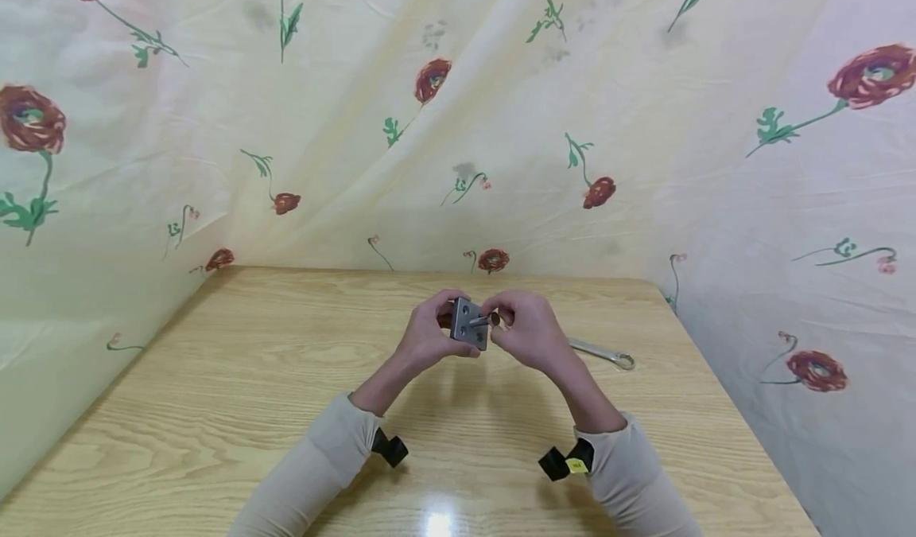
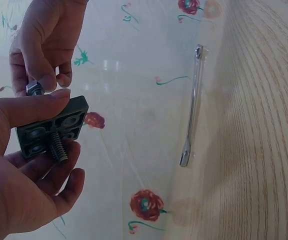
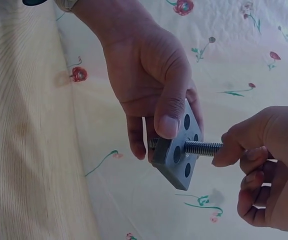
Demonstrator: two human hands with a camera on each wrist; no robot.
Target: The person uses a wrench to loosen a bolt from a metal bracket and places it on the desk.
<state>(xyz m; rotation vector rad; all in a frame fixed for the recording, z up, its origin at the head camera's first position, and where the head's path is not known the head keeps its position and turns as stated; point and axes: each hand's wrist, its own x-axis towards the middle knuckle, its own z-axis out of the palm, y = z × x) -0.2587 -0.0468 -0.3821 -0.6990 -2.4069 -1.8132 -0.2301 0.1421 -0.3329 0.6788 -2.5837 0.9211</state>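
My left hand [image 1: 428, 334] grips a small grey square plate [image 3: 180, 157] with several holes, thumb on one side and fingers on the other. A threaded bolt [image 3: 204, 148] passes through the plate's middle; its threaded end sticks out of the recessed back in the left wrist view. My right hand [image 1: 525, 326] pinches the bolt near its head between thumb and finger. In the left wrist view the bolt head [image 2: 34, 88] shows by the right fingertips. Both hands hold these parts above the table.
A silver wrench [image 1: 604, 353] lies on the wooden table [image 1: 286, 378], to the right of and behind the right forearm. Flower-patterned cloth [image 1: 343, 163] surrounds the table at the back and sides. A black camera mount sits at each wrist.
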